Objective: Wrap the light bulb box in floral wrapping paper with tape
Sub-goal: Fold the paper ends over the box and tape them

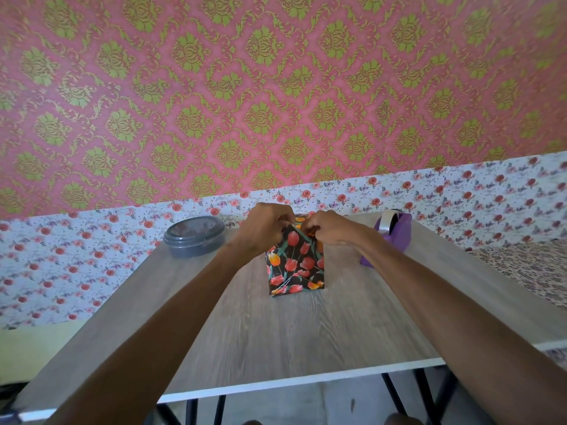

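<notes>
Left grip (266, 227) curled tight, fingertips pinching the top fold of the floral wrapping paper (295, 262) at the far upper edge of the parcel. Right grip (327, 229) likewise closed, thumb and fingers clamped on the paper's upper right corner, just beside the left one, almost touching. Exact finger placement hard to read: knuckles bunched together, the fold mostly covered by both hands.

Beyond, a pink wall (276, 87) with green-gold damask pattern, and below it a white band (61, 265) printed with small red flowers. Under everything, a grey wood-grain desk (276, 338) with a white near edge, black legs partly seen below, its near-left corner cut off by the frame. At far right, a leopard-print surface (534, 271), clipped by the edge, nature unclear.

Both bare forearms reaching in from the near corners, converging at the desk's far middle.

There, standing upright on the desk, the parcel: dark paper with red and orange tulips, covering the light bulb box entirely, no part of the box itself visible. Creased seams at the near bottom edge; top end unfinished and hidden under the hands.

Far left, well apart from the parcel, a round grey lidded container (194, 237), contents not discernible. Far right, a purple tape dispenser (389, 237) with a pale roll, its near end hidden behind the right forearm.
</notes>
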The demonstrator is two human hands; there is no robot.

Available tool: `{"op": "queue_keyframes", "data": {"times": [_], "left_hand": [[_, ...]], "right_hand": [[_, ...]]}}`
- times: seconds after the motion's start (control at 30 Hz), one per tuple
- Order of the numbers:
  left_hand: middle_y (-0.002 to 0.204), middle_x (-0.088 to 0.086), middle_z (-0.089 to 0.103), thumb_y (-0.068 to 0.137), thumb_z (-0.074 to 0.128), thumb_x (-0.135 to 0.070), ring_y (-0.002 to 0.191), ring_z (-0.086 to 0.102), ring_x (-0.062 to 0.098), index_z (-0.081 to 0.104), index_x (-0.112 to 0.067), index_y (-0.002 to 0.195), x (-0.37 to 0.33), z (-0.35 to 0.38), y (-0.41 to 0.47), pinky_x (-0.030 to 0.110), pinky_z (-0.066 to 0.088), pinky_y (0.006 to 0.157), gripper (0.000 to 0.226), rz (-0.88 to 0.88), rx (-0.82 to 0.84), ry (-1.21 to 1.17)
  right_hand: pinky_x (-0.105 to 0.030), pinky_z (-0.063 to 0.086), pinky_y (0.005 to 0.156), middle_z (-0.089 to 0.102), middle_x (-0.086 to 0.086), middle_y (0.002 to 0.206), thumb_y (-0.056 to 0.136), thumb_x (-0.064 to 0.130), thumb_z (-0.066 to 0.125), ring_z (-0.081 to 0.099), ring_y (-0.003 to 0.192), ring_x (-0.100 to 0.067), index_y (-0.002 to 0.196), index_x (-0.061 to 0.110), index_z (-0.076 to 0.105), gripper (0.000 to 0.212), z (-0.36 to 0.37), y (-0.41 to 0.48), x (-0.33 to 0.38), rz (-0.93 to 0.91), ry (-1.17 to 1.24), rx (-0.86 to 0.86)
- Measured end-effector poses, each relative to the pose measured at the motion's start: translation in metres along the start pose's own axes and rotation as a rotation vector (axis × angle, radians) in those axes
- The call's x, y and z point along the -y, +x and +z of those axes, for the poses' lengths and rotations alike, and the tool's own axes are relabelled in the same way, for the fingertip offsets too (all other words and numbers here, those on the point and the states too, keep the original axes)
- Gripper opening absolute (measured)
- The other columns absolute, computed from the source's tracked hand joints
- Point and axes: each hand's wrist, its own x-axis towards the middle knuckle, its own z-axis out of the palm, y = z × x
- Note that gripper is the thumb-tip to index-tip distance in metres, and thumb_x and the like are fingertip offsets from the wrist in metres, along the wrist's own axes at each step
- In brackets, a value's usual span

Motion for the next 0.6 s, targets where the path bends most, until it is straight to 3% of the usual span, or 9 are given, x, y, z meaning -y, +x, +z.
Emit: {"op": "queue_keyframes", "data": {"times": [0.1, 0.23, 0.3, 0.37, 0.43, 0.5, 0.6], "left_hand": [[0.079, 0.006, 0.070, 0.082, 0.056, 0.014, 0.069, 0.063, 0.017, 0.070, -0.005, 0.083, 0.003, 0.006, -0.002, 0.039, 0.056, 0.060, 0.024, -0.011, -0.005, -0.026], [0.085, -0.004, 0.069, 0.085, 0.068, 0.002, 0.073, 0.062, -0.001, 0.072, -0.011, 0.093, 0.007, -0.007, -0.002, 0.008, 0.049, 0.068, 0.016, -0.106, 0.046, -0.163], [0.086, -0.006, 0.069, 0.085, 0.070, -0.003, 0.073, 0.062, -0.005, 0.073, -0.013, 0.097, 0.010, -0.013, -0.003, 0.003, 0.046, 0.065, 0.017, -0.143, 0.141, -0.157], [0.088, 0.000, 0.072, 0.085, 0.070, -0.006, 0.076, 0.066, 0.006, 0.075, -0.011, 0.100, 0.011, -0.013, -0.007, 0.010, 0.051, 0.070, 0.017, -0.162, 0.203, -0.096], [0.093, 0.006, 0.075, 0.085, 0.069, -0.003, 0.079, 0.069, 0.016, 0.077, -0.008, 0.101, 0.011, -0.009, -0.010, 0.025, 0.057, 0.078, 0.018, -0.139, 0.156, -0.061], [0.093, 0.006, 0.076, 0.085, 0.069, -0.003, 0.077, 0.068, 0.016, 0.078, -0.009, 0.101, 0.008, -0.004, -0.013, 0.033, 0.058, 0.079, 0.019, -0.126, 0.083, -0.055], [0.087, 0.002, 0.077, 0.082, 0.074, -0.006, 0.072, 0.068, 0.013, 0.079, -0.012, 0.096, 0.004, -0.001, -0.014, 0.035, 0.059, 0.075, 0.016, -0.112, 0.026, -0.062]], "right_hand": [[-0.029, 0.044, 0.089, 0.064, -0.010, 0.127, 0.095, -0.003, 0.046, 0.058, 0.115, -0.026, 0.121, 0.010, 0.068, 0.037, 0.000, -0.002, -0.002, -0.013, 0.014, 0.003], [-0.030, 0.045, 0.089, 0.064, -0.010, 0.128, 0.094, -0.003, 0.045, 0.058, 0.114, -0.026, 0.121, 0.014, 0.068, 0.039, -0.003, -0.002, 0.001, -0.011, 0.009, 0.027], [-0.030, 0.043, 0.087, 0.063, -0.009, 0.128, 0.094, -0.004, 0.044, 0.056, 0.115, -0.026, 0.119, 0.015, 0.068, 0.039, -0.005, -0.002, 0.003, -0.011, 0.015, 0.037], [-0.029, 0.041, 0.085, 0.061, -0.009, 0.130, 0.093, -0.006, 0.043, 0.055, 0.117, -0.027, 0.119, 0.014, 0.068, 0.040, -0.006, -0.004, 0.003, -0.008, 0.027, 0.044], [-0.028, 0.040, 0.083, 0.061, -0.010, 0.130, 0.093, -0.007, 0.043, 0.055, 0.116, -0.026, 0.118, 0.013, 0.068, 0.041, -0.005, -0.004, 0.004, -0.004, 0.033, 0.042], [-0.028, 0.041, 0.083, 0.061, -0.011, 0.130, 0.092, -0.007, 0.044, 0.056, 0.115, -0.026, 0.118, 0.013, 0.068, 0.041, -0.005, -0.004, 0.004, -0.001, 0.028, 0.041], [-0.027, 0.042, 0.083, 0.061, -0.010, 0.131, 0.090, -0.010, 0.041, 0.057, 0.116, -0.026, 0.121, 0.013, 0.067, 0.047, -0.005, -0.005, 0.004, 0.013, 0.021, 0.029]]}}
